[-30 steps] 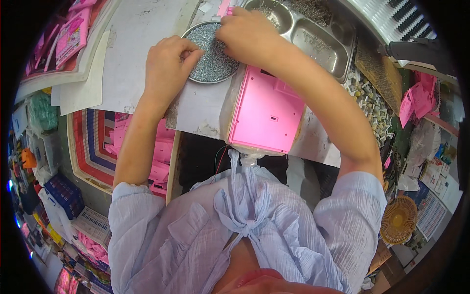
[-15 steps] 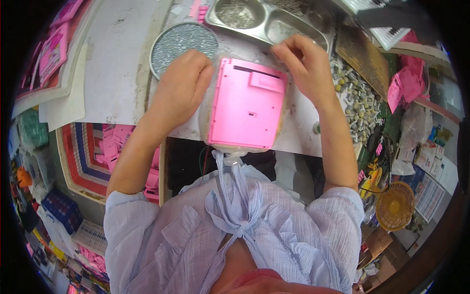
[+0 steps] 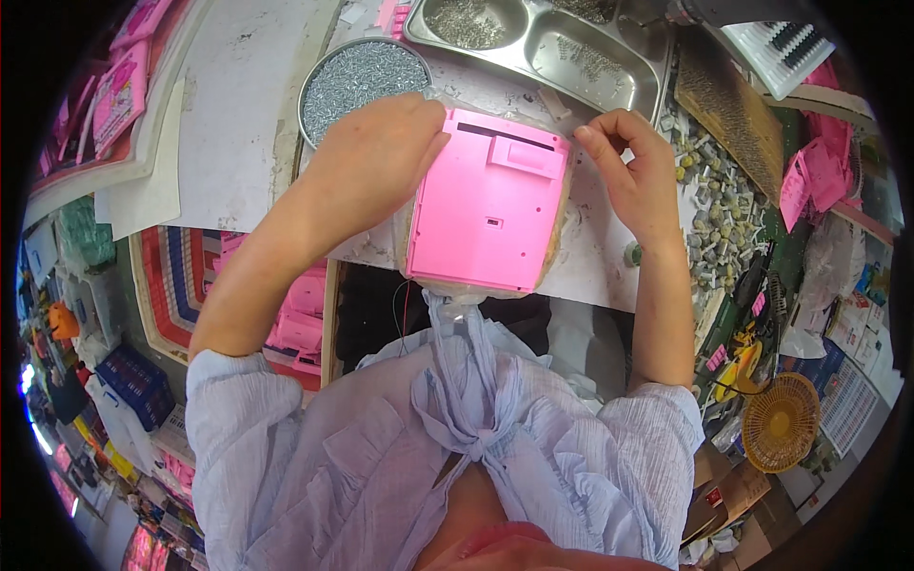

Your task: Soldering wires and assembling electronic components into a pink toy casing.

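Observation:
A flat pink plastic housing (image 3: pixel 481 214) lies in front of me on a pad wrapped in clear plastic (image 3: pixel 404 252). It has a dark slot along its far edge, a raised block under that slot and a few small holes. My left hand (image 3: pixel 386 157) is closed over the housing's far left corner; its fingertips are partly hidden, so I cannot make out what they hold. To the right of the housing and apart from it, my right hand (image 3: pixel 636 171) is closed in a pinch, with anything in it too small to name.
A round tin of small silvery screws (image 3: pixel 367 81) stands at the far left of the housing. Beyond is a steel compartment tray (image 3: pixel 509 49) with small metal pieces. Many small metal-and-yellow parts (image 3: pixel 709 214) lie right, near a brown board (image 3: pixel 728 100). A striped bin (image 3: pixel 171 285) holds pink pieces.
My left hand has moved right onto the housing's far left corner. My right hand has shifted slightly right and down, away from the steel tray. The whole view has shifted a little.

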The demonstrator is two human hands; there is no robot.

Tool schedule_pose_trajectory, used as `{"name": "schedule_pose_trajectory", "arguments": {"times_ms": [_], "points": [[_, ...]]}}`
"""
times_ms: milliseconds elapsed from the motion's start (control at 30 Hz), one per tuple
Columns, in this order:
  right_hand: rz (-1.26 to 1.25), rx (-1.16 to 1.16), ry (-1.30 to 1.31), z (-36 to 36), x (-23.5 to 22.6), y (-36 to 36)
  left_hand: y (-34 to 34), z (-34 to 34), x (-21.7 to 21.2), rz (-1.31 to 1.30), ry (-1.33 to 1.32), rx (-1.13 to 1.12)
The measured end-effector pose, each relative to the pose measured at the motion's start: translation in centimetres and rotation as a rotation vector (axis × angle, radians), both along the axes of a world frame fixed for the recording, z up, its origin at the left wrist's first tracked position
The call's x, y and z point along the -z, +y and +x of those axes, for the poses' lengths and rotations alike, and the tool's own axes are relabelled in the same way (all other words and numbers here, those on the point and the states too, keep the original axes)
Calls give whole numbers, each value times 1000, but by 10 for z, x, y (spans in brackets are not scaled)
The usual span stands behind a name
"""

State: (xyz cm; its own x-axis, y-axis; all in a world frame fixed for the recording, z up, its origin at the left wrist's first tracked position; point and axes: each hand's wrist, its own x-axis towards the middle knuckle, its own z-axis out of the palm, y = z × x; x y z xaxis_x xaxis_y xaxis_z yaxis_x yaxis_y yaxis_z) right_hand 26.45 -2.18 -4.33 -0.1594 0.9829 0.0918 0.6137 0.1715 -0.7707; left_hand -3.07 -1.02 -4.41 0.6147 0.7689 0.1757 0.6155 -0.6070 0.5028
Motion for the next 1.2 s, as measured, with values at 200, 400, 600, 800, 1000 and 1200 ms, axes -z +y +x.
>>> {"name": "schedule_pose_trajectory", "arguments": {"times_ms": [200, 400, 600, 800, 1000, 1200], "points": [[104, -18, -18, -1, -9, -8, 14, 6, -14, 20, 291, 96], [244, -191, 15, -7, -28, -34, 0, 21, -46, -203, 39, 20], [422, -455, 204, -39, -34, -79, -72, 27, -39, -1549, -727, 172], [359, -557, 309, -36, -41, -89, -88, 24, -28, -1649, -820, 250], [189, 90, 254, -21, -3, -32, -72, 27, -23, -450, -448, 17], [365, -137, -107, -10, 32, 9, -60, 34, -7, 28, -312, 64]]}}
